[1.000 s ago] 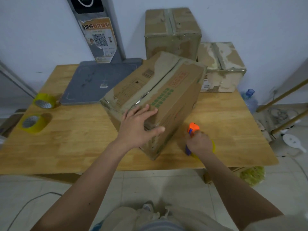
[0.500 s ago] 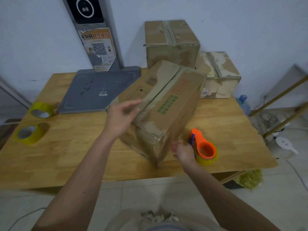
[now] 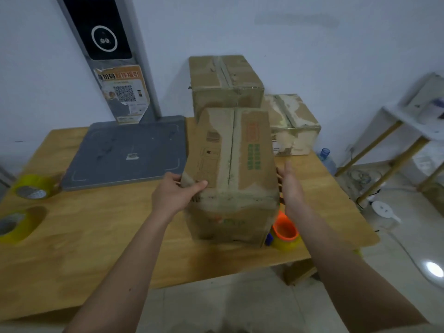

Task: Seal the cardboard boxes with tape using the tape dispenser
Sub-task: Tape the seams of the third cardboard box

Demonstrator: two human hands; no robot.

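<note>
A worn cardboard box point(image 3: 230, 171) stands on the wooden table point(image 3: 84, 241), its top seam running straight away from me. My left hand point(image 3: 176, 195) grips the box's near left top corner, thumb on top. My right hand point(image 3: 289, 186) lies flat against the box's right side, fingers straight. The orange tape dispenser point(image 3: 284, 230) with a yellow roll lies on the table by the box's near right corner, with neither hand on it. Two taped boxes stand behind: a tall one point(image 3: 224, 82) and a lower one point(image 3: 292, 123).
Two yellow tape rolls point(image 3: 32, 188) point(image 3: 14, 224) lie at the table's left edge. A grey scale platform point(image 3: 127, 152) with an upright column point(image 3: 108, 56) sits at the back left. A water bottle point(image 3: 326, 158) and a white shelf point(image 3: 408, 131) stand off the right side.
The box has been turned from a diagonal to square with me. My right hand let go of the dispenser and moved to the box's right side; my left hand went to its left corner.
</note>
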